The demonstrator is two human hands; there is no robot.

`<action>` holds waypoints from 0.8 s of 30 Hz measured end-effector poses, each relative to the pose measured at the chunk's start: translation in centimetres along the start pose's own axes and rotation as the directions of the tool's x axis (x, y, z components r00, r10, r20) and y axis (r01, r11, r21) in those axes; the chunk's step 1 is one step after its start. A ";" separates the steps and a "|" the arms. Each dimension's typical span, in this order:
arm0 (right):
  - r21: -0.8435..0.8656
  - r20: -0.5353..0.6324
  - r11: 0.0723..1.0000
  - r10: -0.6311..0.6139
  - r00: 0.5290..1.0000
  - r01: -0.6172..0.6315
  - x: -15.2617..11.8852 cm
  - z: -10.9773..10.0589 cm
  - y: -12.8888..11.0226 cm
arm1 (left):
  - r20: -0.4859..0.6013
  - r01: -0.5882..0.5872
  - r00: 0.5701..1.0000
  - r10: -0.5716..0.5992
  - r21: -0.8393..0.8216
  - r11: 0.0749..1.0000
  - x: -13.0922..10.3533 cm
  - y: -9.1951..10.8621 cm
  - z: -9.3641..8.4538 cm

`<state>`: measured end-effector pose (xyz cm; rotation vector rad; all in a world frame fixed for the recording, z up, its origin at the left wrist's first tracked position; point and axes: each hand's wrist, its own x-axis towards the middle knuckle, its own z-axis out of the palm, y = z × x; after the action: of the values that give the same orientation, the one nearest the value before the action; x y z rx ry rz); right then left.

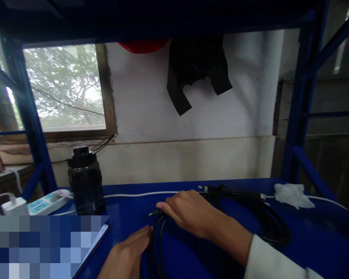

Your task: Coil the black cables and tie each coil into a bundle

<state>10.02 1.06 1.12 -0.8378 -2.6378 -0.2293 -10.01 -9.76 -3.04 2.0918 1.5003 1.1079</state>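
A looped black cable lies on the blue shelf in front of me, with its metal-tipped plug pointing left. Closed around the cable just behind that plug is my right hand, thumb along the top. My left hand is at the left side of the loops, fingers stretched out and fingertips against the cable; its thumb is hidden. Beyond my right forearm rests a larger coil of black cables with several connector ends showing.
A dark water bottle stands at the left, beside a white power strip with plugs. A phone-like screen lies front left, partly blurred out. Crumpled clear plastic sits at the right on a white cord. Blue posts frame the shelf.
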 end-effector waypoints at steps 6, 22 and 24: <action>0.064 -0.012 0.998 -0.015 1.000 0.016 -1.2 1.8 0.9 | -0.119 0.073 0.991 -0.061 0.105 0.992 -0.4 -2.8 0.0; 0.479 -0.080 0.873 0.149 0.986 -0.093 -2.4 2.3 1.7 | -0.082 0.182 0.921 -0.380 -0.773 0.608 10.4 3.7 1.8; 0.495 -0.083 0.861 0.179 0.980 -0.116 -2.4 2.3 1.8 | -0.025 0.215 0.928 -0.371 -0.778 0.590 11.9 3.2 3.0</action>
<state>12.21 1.83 -1.87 -0.8074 -2.3341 0.4021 -4.05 0.30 1.89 1.1194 1.0781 1.4873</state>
